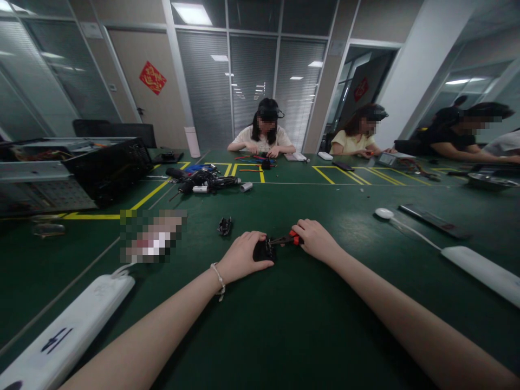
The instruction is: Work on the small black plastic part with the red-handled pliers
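Note:
My left hand (244, 254) is closed around a small black part (265, 250), gripping it between thumb and fingers on the green tabletop (317, 314). What the part is exactly is too small to tell. In my right hand (313, 237) is a pair of needle-nose pliers (296, 237) with red handles. Their dark jaws point left and reach the near side of the black part, where they seem to touch it. Another small dark piece (225, 226) lies up and left of my left hand.
A heap of black cables (207, 179) lies beyond, with a computer case (101, 173) at left. White power strips (69, 330) flank my forearms. A phone-like dark slab (433, 220) and a white mouse-shaped item (384, 214) rest at right. Several people (262, 135) sit across.

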A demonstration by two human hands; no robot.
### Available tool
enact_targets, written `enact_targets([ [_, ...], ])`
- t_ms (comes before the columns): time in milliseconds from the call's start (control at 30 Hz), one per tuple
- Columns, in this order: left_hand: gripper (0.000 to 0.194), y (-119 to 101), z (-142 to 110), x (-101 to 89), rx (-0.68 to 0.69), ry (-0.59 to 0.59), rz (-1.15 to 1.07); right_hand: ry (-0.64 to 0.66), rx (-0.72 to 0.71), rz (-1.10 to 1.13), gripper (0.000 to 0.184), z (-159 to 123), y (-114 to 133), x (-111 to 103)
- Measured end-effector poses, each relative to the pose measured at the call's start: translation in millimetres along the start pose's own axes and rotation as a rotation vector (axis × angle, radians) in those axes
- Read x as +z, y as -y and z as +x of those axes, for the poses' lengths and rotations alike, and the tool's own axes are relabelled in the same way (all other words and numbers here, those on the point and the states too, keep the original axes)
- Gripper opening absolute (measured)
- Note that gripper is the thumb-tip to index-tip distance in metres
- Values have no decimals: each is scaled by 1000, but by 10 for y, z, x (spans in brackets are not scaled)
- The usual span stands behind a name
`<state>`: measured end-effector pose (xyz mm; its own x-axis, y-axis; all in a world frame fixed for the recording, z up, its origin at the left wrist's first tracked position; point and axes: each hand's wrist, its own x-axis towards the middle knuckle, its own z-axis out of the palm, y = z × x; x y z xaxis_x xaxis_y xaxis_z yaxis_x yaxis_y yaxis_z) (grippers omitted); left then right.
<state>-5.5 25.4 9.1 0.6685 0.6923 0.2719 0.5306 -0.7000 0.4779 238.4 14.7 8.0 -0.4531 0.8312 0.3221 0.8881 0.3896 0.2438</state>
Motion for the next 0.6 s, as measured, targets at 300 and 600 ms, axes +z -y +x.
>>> enact_targets([
  [300,60,22,7,-6,-103,31,-80,6,3,5,32,1,-3,1],
  [600,50,-45,4,-37,10,27,1,-3,-2,-14,31,12,26,-10],
])
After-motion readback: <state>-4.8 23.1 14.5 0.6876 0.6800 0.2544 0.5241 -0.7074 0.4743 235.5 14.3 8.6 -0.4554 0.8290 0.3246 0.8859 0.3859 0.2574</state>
